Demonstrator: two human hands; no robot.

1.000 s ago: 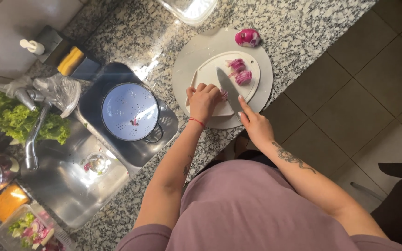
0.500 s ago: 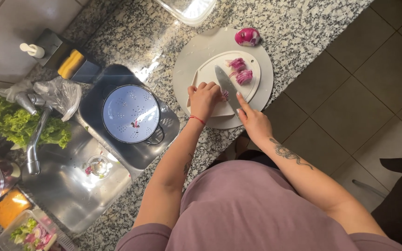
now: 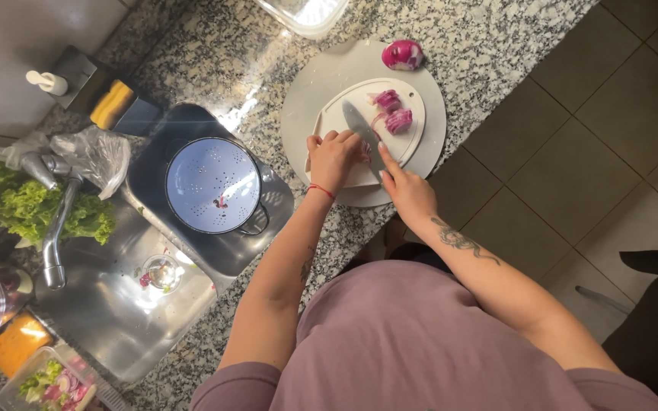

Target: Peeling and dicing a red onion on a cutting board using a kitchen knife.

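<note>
My right hand [image 3: 407,190] grips a knife [image 3: 361,129] whose blade lies across a small white cutting board [image 3: 413,141]. The board sits on a round grey board [image 3: 321,84]. My left hand [image 3: 332,156] is curled on the white board right beside the blade, holding down a piece of red onion that my fingers mostly hide. Cut red onion pieces [image 3: 392,113] lie beyond the blade. Half a red onion [image 3: 403,55] rests at the grey board's far edge.
A blue perforated colander [image 3: 212,184] sits in the steel sink [image 3: 116,304], with a faucet [image 3: 56,228] at left. Lettuce [image 3: 17,209], a plastic bag [image 3: 93,156], a sponge [image 3: 112,104], a soap dispenser [image 3: 47,81], and food containers [image 3: 47,380] lie around. A clear container [image 3: 306,11] stands at the top.
Both hands stay on the white board; the knife has shifted only slightly along the onion. The view itself has drifted a little.
</note>
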